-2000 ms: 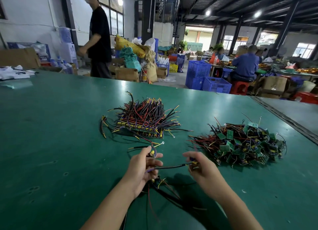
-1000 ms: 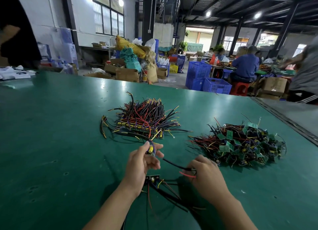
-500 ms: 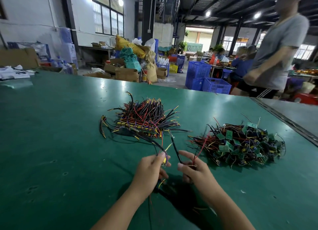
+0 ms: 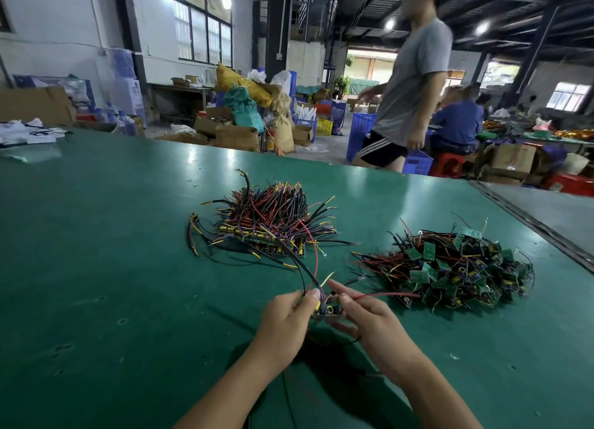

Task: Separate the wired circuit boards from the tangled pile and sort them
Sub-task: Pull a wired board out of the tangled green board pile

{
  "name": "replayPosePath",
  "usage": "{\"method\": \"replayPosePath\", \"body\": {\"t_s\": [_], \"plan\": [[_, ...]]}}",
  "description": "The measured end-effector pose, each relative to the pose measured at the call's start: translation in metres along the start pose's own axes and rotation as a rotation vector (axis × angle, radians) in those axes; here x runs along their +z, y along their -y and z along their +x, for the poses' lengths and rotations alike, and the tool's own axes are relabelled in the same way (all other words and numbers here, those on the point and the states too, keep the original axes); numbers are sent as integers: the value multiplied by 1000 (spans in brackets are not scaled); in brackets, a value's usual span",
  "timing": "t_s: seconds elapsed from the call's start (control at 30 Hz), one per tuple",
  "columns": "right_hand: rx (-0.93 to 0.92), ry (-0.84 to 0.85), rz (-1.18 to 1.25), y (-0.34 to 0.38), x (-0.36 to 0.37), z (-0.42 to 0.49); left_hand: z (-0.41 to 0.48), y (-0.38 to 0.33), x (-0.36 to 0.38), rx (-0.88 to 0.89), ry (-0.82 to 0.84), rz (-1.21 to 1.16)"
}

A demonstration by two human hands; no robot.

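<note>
Head view | step: freeing small wired circuit board [image 4: 328, 310] above green tabletop [image 4: 96, 268] | left hand [image 4: 286, 321] grips it, right hand [image 4: 369, 321] pinches it | next, likely: draw thin red wire [image 4: 379, 295] from tangled board pile [image 4: 450, 271], add board to aligned stack [image 4: 270, 226].

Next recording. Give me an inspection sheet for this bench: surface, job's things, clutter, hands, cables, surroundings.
Surface: green table, scuffed, with lamp glare.
Job's things: tangled pile of green boards at right; sorted stack at left, its wires fanned away; one wired board between the hands.
Clutter: white papers at the far left edge.
Grippers: left hand grips the wired board; right hand pinches a red wire.
Cables: the red wire runs toward the tangled pile; black wires arc from the left hand to the sorted stack.
Surroundings: person in grey mid-stride beyond the table; seated person in blue; blue crates, cardboard boxes.
</note>
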State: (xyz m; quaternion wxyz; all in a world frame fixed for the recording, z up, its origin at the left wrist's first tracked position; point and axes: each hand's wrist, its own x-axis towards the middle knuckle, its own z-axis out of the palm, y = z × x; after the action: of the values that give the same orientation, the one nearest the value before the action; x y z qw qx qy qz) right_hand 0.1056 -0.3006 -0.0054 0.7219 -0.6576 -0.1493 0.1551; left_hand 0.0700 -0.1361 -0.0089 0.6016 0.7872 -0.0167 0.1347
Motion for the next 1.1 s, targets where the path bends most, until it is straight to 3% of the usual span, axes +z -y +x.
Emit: {"method": "replayPosePath", "body": {"t_s": [0.13, 0.27, 0.4, 0.6, 0.83, 0.97, 1.1], "plan": [[-16, -109, 37, -1, 1, 2, -2, 1, 1, 52, 19, 41], [-130, -165, -112, -6, 5, 4, -3, 2, 4, 83, 58, 52], [-158, -299, -31, -10, 7, 8, -5, 3, 5, 126, 64, 113], [-93, -255, 89, -8, 5, 8, -6, 4, 6, 193, 57, 139], [29, -191, 185, -8, 11, 6, -7, 1, 9, 281, -101, 133], [34, -36, 288, -4, 17, 2, -9, 2, 9, 289, -8, 320], [-50, -132, 67, -6, 24, 0, -10, -2, 9, 349, 53, 677]]}}
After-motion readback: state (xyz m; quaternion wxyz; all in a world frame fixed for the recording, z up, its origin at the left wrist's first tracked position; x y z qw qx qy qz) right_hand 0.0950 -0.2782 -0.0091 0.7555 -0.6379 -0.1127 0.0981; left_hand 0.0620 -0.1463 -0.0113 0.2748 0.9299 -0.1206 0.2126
